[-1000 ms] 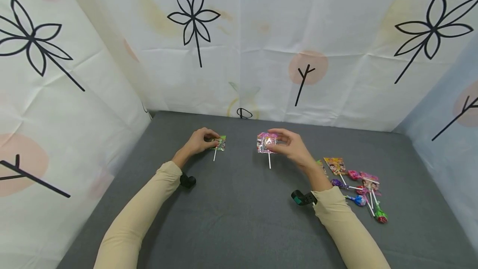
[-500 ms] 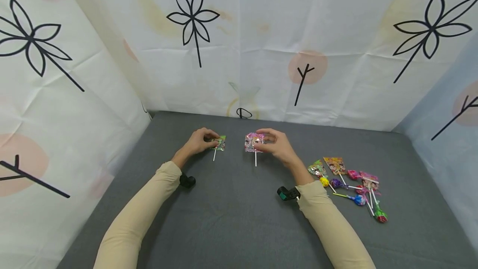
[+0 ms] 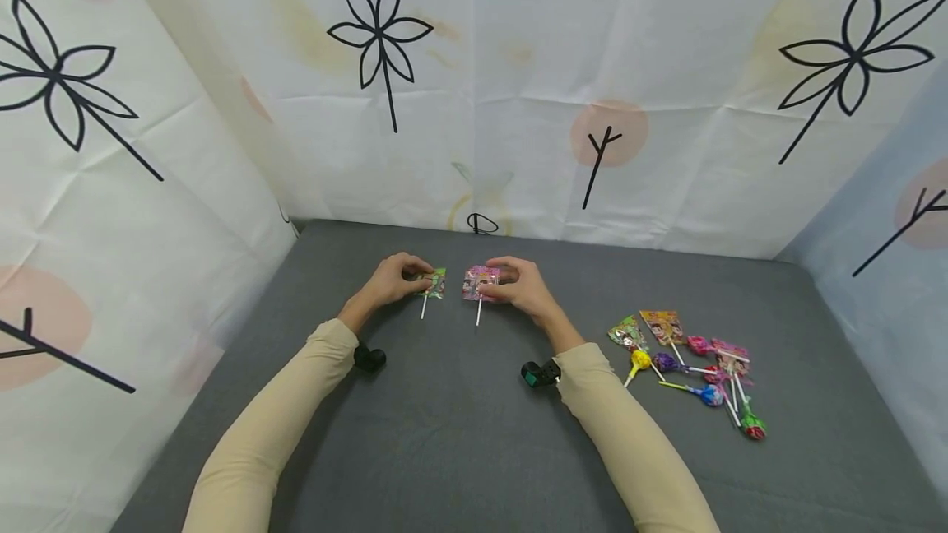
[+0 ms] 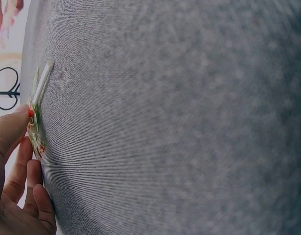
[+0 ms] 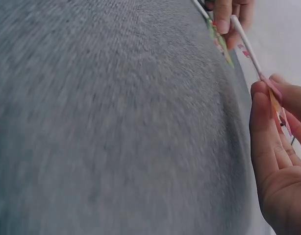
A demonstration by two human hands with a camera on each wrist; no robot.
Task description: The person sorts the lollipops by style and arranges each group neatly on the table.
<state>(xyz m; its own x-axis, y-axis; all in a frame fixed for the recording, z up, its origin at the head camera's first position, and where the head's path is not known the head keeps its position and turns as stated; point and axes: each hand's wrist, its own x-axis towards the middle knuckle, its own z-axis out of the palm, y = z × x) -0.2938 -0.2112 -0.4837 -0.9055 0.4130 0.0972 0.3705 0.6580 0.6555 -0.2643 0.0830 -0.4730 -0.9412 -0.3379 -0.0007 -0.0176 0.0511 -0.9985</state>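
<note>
Near the back of the table, my left hand (image 3: pixel 394 280) pinches a lollipop in a green wrapper (image 3: pixel 437 283) between thumb and fingers. Its white stick points toward me; in the left wrist view the green-wrapped lollipop (image 4: pixel 35 122) lies at or very close to the cloth. My right hand (image 3: pixel 524 290) pinches a lollipop in a pink wrapper (image 3: pixel 474 282), a short gap to the right of the green one. The right wrist view shows the pink lollipop's white stick (image 5: pixel 246 44) jutting out past my thumb and fingertip. Fingers partly cover both wrappers.
On the right of the grey table (image 3: pixel 459 434) lies a loose group of lollipops, among them an orange-wrapped one (image 3: pixel 664 326), a yellow one (image 3: pixel 640 361), a blue one (image 3: pixel 712 395) and a green-and-red one (image 3: pixel 753 424). White patterned cloth walls (image 3: pixel 518 64) enclose the back and sides.
My right hand has moved left with the pink lollipop, closing toward the green one. More of the pile at right has come into sight. The left hand has stayed in place.
</note>
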